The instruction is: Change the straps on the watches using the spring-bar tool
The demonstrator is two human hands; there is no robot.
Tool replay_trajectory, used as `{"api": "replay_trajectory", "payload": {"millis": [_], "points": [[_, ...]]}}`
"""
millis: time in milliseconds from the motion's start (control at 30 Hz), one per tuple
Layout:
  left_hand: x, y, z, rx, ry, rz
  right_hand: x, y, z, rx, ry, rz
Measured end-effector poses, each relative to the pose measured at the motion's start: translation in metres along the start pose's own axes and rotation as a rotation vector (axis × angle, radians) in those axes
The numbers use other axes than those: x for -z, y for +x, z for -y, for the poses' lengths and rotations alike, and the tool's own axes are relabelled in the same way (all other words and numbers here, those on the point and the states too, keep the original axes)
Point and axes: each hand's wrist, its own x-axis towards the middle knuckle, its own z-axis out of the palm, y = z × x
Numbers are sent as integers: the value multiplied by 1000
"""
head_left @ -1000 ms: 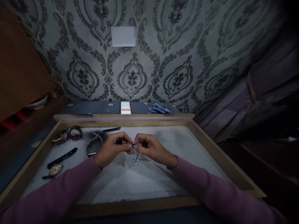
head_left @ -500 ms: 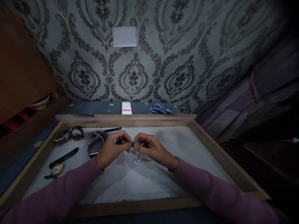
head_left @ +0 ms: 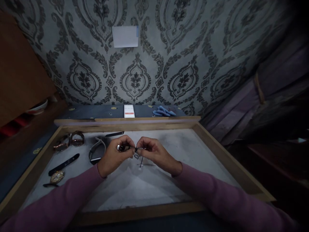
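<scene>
My left hand [head_left: 114,156] is closed on a dark watch strap [head_left: 123,148], whose silvery buckle end sticks out behind the fingers. Facing it, my right hand [head_left: 156,153] pinches a small dark watch [head_left: 136,149], mostly covered by the fingertips. Both hands meet over the tray, fingertips nearly touching. Just beneath them shows a small dark loop [head_left: 136,156]; whether it hangs or lies there I cannot tell. Close by, a thin dark rod [head_left: 141,162] crosses a slim silvery one [head_left: 146,165] on the white surface.
The wood-framed tray [head_left: 135,207] holds a gold-coloured watch [head_left: 57,177], a dark strap [head_left: 64,164], two bracelet watches, a square-faced watch [head_left: 96,160] and a dark flat strip [head_left: 114,134]. Behind its back edge lie a lit phone [head_left: 129,111] and a blue cloth [head_left: 164,111].
The view has shifted slightly, moving the scene a little left. My right fingertips now cover more of the shiny piece between them. Both hands keep nearly the same pose.
</scene>
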Motion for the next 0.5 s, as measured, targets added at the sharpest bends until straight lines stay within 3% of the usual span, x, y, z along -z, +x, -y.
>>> {"api": "replay_trajectory", "payload": {"millis": [500], "points": [[1, 2, 2, 24, -76, 39, -1, 1, 0, -48, 47, -37]]}}
